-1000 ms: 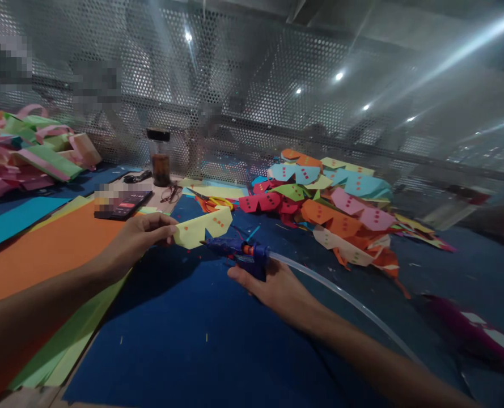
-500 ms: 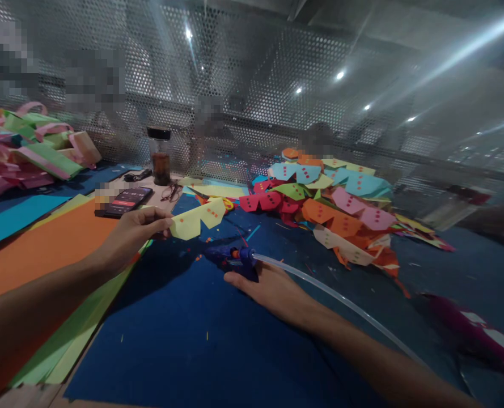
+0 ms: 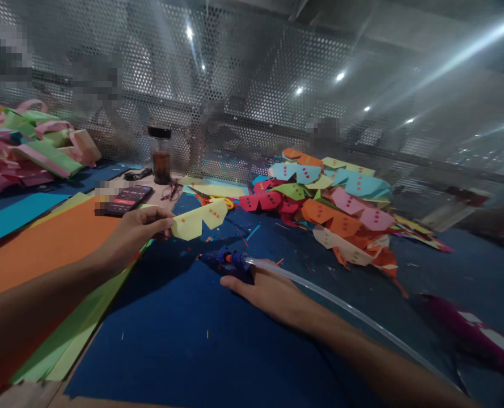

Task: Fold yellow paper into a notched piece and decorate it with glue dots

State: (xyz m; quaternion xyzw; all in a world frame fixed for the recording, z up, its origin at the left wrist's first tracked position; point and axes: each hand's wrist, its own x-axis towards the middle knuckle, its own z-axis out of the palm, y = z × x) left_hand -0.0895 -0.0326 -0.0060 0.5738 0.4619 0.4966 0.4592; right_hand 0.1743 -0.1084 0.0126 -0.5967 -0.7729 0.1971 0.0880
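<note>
Pinched at its left end by my left hand (image 3: 143,229) is a pale yellow paper cutout (image 3: 190,225) with a notched lower edge and small orange dots. It hovers over the blue work surface (image 3: 179,345). My right hand (image 3: 269,286) is wrapped around a blue hot glue gun (image 3: 237,260) with an orange part. A long clear glue stick (image 3: 320,289) runs from its rear back over my right forearm. The gun points left, its nozzle dark and just below the cutout without visible contact. My right fingers are mostly hidden behind the gun; the thumb shows.
Dotted paper cutouts (image 3: 332,198) lie heaped at the back right. Yellow-handled scissors (image 3: 227,202), a phone (image 3: 130,200) and a lidded jar (image 3: 161,158) stand behind my hands. Orange sheets (image 3: 60,238) lie left, folded paper pieces (image 3: 34,141) beyond. A purple item (image 3: 468,328) is at right.
My right hand has shifted the glue gun slightly left and down. My left hand and the yellow cutout have barely moved.
</note>
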